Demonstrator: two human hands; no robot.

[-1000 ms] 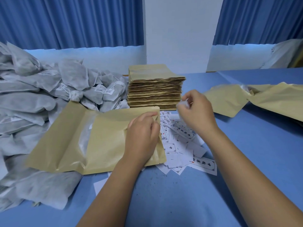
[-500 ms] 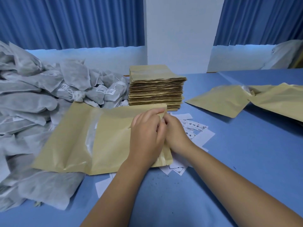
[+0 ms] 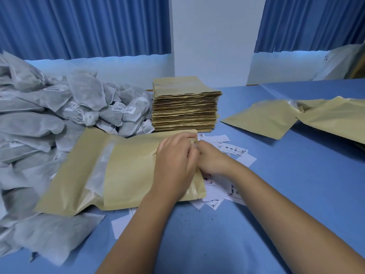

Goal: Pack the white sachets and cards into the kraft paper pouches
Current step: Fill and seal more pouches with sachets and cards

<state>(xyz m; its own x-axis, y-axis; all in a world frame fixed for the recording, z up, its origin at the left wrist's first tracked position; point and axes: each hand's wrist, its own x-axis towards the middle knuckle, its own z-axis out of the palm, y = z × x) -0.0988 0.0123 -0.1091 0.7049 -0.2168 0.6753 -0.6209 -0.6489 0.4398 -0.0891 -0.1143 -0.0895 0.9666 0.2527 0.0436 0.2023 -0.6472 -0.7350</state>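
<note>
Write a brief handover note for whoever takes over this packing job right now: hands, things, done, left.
Left hand grips the pouch at its mouth; right hand is at the mouth, fingers hidden.
Sachets heaped left, cards under the hands, stack of empty pouches behind, two pouches lying right.
Done: a sachet shows inside the held pouch.
Left: many sachets to pack.

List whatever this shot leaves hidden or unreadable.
Head view only:
- Fingertips of the right hand, and any card in them: hidden behind the left hand at the mouth of the pouch.
- What the pouch holds: covered by kraft paper; its window shows only a white blur.
- Print on the cards: too small.
- The sachet pile: cut off by the left edge.
- The pouches at right: cut off by the right edge.
</note>
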